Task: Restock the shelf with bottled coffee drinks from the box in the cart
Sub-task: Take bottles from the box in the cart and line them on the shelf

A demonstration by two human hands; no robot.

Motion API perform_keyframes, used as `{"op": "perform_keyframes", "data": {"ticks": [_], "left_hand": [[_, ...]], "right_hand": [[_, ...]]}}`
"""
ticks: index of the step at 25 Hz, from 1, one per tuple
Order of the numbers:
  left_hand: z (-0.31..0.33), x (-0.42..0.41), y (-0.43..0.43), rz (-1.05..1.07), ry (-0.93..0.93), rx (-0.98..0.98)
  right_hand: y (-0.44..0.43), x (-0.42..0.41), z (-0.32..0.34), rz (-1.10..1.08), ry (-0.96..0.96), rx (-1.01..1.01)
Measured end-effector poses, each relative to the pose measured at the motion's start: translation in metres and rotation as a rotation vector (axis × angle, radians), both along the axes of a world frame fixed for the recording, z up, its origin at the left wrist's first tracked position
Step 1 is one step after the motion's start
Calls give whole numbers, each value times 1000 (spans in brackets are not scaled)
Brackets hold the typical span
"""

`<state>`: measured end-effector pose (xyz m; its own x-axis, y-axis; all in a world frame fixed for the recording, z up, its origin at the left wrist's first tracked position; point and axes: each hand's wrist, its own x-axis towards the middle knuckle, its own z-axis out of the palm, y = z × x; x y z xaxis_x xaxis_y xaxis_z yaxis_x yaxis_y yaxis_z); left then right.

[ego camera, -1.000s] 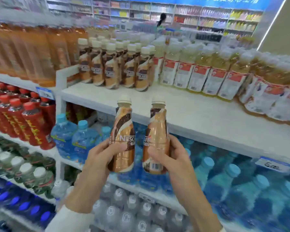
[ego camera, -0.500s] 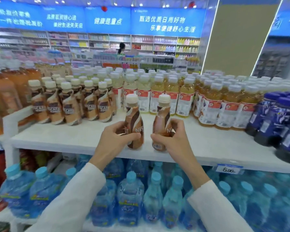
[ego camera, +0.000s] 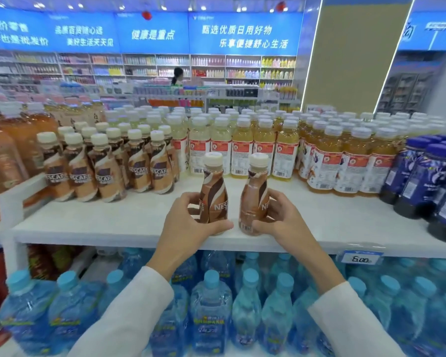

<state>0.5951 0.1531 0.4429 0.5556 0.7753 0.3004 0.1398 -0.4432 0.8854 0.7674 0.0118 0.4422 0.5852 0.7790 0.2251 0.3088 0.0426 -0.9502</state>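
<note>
Two brown coffee bottles with cream caps stand upright near the front edge of the white shelf (ego camera: 108, 222). My left hand (ego camera: 188, 222) grips the left coffee bottle (ego camera: 214, 194) around its lower half. My right hand (ego camera: 281, 217) grips the right coffee bottle (ego camera: 254, 194) the same way. A group of matching coffee bottles (ego camera: 106, 168) stands further back on the left of the same shelf. The box and the cart are out of view.
Yellow drink bottles (ego camera: 263, 148) fill the shelf behind my hands. Dark blue bottles (ego camera: 428, 176) stand at the right, orange bottles (ego camera: 8, 150) at the left. Blue water bottles (ego camera: 211, 307) fill the shelf below. A person (ego camera: 177, 76) stands far back.
Both hands have carried the two bottles up from below the shelf edge and forward onto the shelf; now the bottles stand on its front part, a little wider apart.
</note>
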Motion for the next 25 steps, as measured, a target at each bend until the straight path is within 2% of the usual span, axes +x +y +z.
{"op": "perform_keyframes", "data": {"ticks": [2,5,9,14,19,25], "left_hand": [[1,1,3,18,10,22],[3,-3,20,-114,0,-73],[-2,-6,25,-228,11,-133],[-7,7,12,28,-9,6],[-6,-2,6,65,-59,12],[-8,-54,46,259,-78,-20]], "right_hand": [[1,-1,1,-89,-60,-8],[8,-10,0,-209,-208,-83],[4,-13,-4,-141,-114,-71],[3,-18,-6,-171,-102,0],[20,-33,-4,-175,-146,2],[82,-82,1,-78,-207,-45]]}}
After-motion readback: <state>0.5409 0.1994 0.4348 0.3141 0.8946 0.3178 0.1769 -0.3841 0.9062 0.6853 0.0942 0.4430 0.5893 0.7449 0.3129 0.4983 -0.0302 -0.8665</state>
